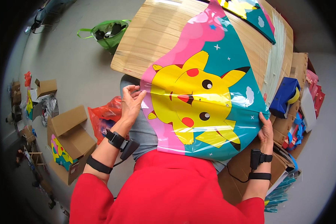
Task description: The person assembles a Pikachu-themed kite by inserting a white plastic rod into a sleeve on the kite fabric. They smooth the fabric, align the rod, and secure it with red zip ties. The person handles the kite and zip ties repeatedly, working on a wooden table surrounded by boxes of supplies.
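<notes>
A large glossy plastic kite sail stretches from the table down over my lap. It bears a yellow cartoon figure on pink and teal, with a crease line across the middle. My left hand is at its left pink edge, thumb and fingertips closed at the rim. At the right teal corner, my right hand grips the edge, thumb on top and the other fingers partly hidden below. The sail's far tip lies on the wooden table.
Thin pale rods and a stack of similar printed sails lie on the table's right side. A blue tape dispenser stands beside it. Around me are a green bag, a red plastic bag and an open carton.
</notes>
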`<action>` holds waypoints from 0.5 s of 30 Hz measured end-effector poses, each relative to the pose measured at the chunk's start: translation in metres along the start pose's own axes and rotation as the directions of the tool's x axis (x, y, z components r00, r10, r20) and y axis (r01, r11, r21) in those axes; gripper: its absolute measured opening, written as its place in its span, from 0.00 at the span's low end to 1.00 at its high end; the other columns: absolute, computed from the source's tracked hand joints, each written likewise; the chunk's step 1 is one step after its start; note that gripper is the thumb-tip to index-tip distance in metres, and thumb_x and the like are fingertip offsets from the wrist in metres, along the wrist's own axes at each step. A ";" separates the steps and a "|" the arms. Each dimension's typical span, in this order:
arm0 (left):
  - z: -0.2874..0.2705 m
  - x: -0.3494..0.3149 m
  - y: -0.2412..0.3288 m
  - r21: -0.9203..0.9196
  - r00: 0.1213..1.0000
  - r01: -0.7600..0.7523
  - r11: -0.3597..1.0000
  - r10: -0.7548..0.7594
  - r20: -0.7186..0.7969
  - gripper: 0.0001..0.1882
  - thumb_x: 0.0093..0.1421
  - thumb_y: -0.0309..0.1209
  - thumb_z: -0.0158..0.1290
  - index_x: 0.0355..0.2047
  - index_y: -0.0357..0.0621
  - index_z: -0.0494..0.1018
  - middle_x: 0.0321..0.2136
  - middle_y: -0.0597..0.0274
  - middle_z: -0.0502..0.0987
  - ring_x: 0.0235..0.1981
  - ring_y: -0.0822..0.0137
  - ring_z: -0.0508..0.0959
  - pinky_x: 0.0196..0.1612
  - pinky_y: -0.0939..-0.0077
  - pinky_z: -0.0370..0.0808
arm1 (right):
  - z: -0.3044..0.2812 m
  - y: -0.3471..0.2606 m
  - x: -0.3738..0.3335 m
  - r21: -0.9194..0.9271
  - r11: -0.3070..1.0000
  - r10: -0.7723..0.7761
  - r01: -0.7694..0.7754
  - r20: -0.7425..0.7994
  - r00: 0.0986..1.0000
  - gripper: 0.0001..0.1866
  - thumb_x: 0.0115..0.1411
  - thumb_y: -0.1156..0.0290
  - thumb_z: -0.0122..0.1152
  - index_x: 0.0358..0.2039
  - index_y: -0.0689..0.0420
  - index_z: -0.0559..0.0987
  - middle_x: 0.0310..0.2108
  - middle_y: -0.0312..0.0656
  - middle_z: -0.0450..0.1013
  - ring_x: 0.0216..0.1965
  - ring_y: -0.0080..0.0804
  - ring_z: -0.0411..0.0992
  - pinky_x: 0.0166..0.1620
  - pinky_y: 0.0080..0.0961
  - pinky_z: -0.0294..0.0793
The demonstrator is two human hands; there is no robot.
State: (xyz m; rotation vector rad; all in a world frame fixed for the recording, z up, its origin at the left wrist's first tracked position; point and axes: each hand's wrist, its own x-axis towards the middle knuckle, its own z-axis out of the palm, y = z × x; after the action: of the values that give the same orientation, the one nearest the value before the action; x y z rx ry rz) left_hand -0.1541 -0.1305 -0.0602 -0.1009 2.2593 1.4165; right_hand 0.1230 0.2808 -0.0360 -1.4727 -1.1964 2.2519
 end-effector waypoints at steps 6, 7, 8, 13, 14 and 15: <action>0.001 0.001 0.007 0.076 0.998 0.047 0.996 -0.045 -0.032 0.38 0.51 0.33 0.61 0.55 0.37 0.51 0.44 0.53 0.69 0.43 0.67 0.71 0.47 0.75 0.69 | 0.002 0.000 -0.001 -0.008 0.999 -0.040 0.040 0.000 0.999 0.22 0.55 0.73 0.61 0.50 0.61 0.68 0.46 0.42 0.71 0.45 0.33 0.70 0.50 0.32 0.70; 0.001 0.002 0.007 0.007 0.994 0.110 0.994 -0.110 0.003 0.38 0.52 0.30 0.59 0.57 0.36 0.49 0.39 0.57 0.72 0.39 0.70 0.72 0.45 0.79 0.69 | 0.001 -0.002 -0.003 0.010 0.999 -0.035 0.035 0.006 0.999 0.23 0.55 0.73 0.61 0.51 0.61 0.68 0.46 0.42 0.70 0.46 0.33 0.69 0.50 0.32 0.69; 0.001 0.003 0.008 -0.061 0.994 0.105 0.993 -0.104 0.019 0.38 0.52 0.29 0.59 0.57 0.37 0.49 0.38 0.58 0.72 0.38 0.71 0.72 0.44 0.80 0.69 | 0.003 -0.004 -0.006 0.049 0.998 -0.032 0.031 0.013 0.999 0.23 0.55 0.72 0.60 0.51 0.61 0.68 0.47 0.42 0.70 0.46 0.33 0.69 0.50 0.32 0.69; -0.018 0.018 -0.009 -0.296 0.990 0.084 0.951 -0.046 0.135 0.35 0.55 0.27 0.56 0.58 0.39 0.50 0.34 0.64 0.73 0.35 0.75 0.72 0.41 0.84 0.68 | 0.017 -0.022 -0.018 0.187 0.980 -0.079 0.062 0.085 0.993 0.19 0.57 0.70 0.57 0.49 0.60 0.70 0.47 0.41 0.70 0.47 0.33 0.68 0.52 0.33 0.67; -0.021 0.019 -0.006 -0.315 0.987 0.088 0.945 -0.040 0.157 0.35 0.55 0.28 0.56 0.58 0.40 0.50 0.34 0.64 0.73 0.35 0.75 0.72 0.41 0.85 0.68 | 0.022 -0.030 -0.023 0.209 0.974 -0.112 0.088 0.103 0.988 0.17 0.57 0.70 0.57 0.47 0.60 0.71 0.46 0.40 0.70 0.46 0.32 0.69 0.52 0.31 0.67; -0.019 0.018 0.000 -0.347 0.984 0.084 0.934 -0.024 0.175 0.35 0.56 0.29 0.56 0.59 0.41 0.50 0.36 0.64 0.73 0.36 0.75 0.72 0.41 0.85 0.68 | 0.014 -0.038 -0.024 0.213 0.966 -0.159 0.144 0.058 0.986 0.15 0.57 0.71 0.57 0.45 0.59 0.72 0.44 0.39 0.71 0.44 0.31 0.70 0.50 0.30 0.68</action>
State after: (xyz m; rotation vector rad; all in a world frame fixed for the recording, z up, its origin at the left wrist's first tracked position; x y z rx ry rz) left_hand -0.1766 -0.1443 -0.0613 -0.1513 1.8339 1.7192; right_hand 0.1134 0.2852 0.0101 -1.1886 -1.0176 2.2659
